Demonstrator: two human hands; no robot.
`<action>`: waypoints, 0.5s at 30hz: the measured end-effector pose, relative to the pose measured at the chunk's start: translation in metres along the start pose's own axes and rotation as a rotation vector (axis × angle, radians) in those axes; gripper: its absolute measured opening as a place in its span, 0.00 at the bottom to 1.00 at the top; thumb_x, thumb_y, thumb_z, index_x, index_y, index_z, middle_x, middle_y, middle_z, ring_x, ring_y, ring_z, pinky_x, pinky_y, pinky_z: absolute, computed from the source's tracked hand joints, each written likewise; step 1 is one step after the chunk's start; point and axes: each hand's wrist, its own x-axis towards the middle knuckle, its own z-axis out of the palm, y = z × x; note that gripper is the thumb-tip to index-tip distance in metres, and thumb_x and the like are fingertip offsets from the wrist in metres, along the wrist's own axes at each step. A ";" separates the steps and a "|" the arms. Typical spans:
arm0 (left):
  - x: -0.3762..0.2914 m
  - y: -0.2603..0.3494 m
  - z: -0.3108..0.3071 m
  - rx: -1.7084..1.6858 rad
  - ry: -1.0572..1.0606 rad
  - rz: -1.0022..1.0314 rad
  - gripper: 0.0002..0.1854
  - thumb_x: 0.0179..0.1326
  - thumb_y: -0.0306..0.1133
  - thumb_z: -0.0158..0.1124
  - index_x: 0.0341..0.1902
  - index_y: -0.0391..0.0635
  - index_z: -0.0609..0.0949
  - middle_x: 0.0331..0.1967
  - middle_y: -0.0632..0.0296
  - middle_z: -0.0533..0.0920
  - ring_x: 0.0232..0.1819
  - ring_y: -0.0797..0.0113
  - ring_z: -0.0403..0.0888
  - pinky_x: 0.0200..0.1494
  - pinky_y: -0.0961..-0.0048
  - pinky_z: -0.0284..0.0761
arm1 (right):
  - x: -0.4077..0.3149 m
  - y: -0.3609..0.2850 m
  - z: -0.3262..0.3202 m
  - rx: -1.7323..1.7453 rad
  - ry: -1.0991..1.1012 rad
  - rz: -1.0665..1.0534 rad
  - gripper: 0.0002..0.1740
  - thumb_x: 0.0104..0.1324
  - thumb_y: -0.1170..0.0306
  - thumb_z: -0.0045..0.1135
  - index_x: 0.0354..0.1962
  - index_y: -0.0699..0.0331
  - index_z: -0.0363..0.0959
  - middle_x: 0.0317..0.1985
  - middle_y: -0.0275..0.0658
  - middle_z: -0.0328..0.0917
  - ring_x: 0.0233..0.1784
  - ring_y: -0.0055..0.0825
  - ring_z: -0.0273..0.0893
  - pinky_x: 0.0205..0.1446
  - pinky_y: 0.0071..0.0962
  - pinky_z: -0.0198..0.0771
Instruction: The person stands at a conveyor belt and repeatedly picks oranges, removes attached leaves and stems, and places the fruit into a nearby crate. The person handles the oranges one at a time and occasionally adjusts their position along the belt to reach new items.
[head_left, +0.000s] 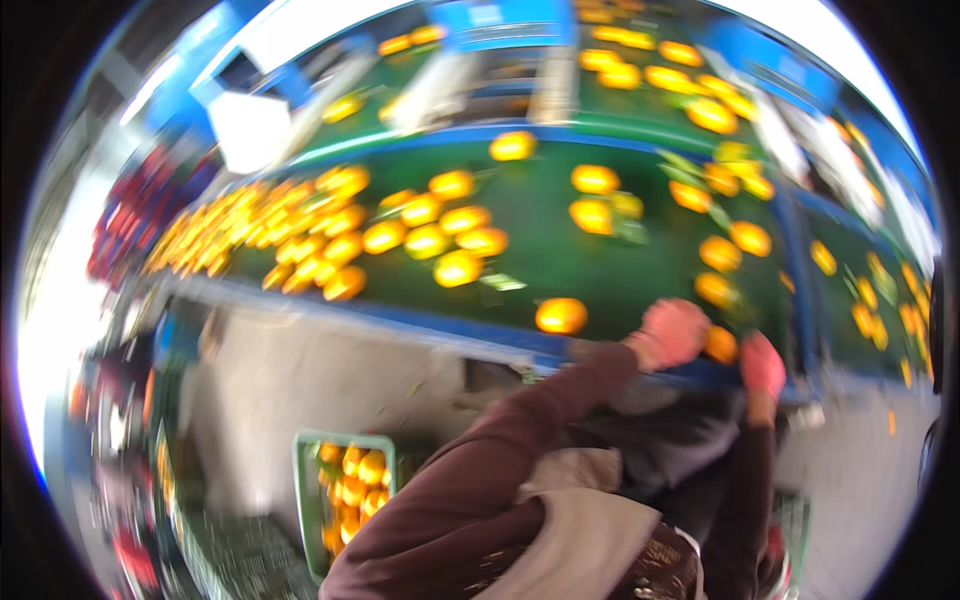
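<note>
Both my hands wear pink gloves and are at the near edge of a green conveyor belt (525, 255), blurred by motion. My left hand (675, 334) is over the belt with its fingers curled; whether anything is inside them is hidden. My right hand (763, 365) is a little further right, fingers toward the belt, its grip unclear. Between the two hands lies an orange citrus fruit (721, 345), close to the left one. Just beyond it are another citrus fruit (714, 289) and some green leaves (741, 311). A single citrus fruit (561, 316) rests left of my left hand.
A blue rail (450, 319) borders the belt's near side. Many citrus fruits (300, 225) crowd the belt's left end. Sloping green chutes (637, 97) with fruit join from behind. A green crate (304, 495) of fruit stands low at left; a second belt (840, 300) runs at right.
</note>
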 end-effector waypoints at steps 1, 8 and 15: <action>0.004 0.002 0.005 -0.017 -0.066 0.008 0.09 0.50 0.36 0.58 0.26 0.49 0.84 0.26 0.53 0.82 0.32 0.49 0.83 0.33 0.52 0.79 | 0.002 0.000 -0.004 0.127 -0.017 0.164 0.11 0.66 0.63 0.45 0.33 0.53 0.76 0.40 0.40 0.81 0.45 0.43 0.78 0.45 0.41 0.75; 0.018 0.009 0.028 -0.177 -0.003 0.051 0.08 0.57 0.34 0.62 0.39 0.49 0.84 0.39 0.59 0.84 0.43 0.54 0.82 0.47 0.59 0.77 | 0.016 0.006 -0.030 0.273 -0.151 0.382 0.18 0.68 0.55 0.44 0.36 0.57 0.78 0.39 0.47 0.82 0.44 0.50 0.79 0.48 0.48 0.73; 0.034 0.017 0.043 -0.263 0.020 0.038 0.10 0.62 0.36 0.59 0.44 0.48 0.83 0.39 0.56 0.85 0.41 0.50 0.82 0.45 0.58 0.78 | 0.022 0.025 -0.026 0.237 -0.113 0.395 0.17 0.67 0.57 0.45 0.36 0.58 0.78 0.39 0.46 0.82 0.44 0.50 0.79 0.48 0.47 0.73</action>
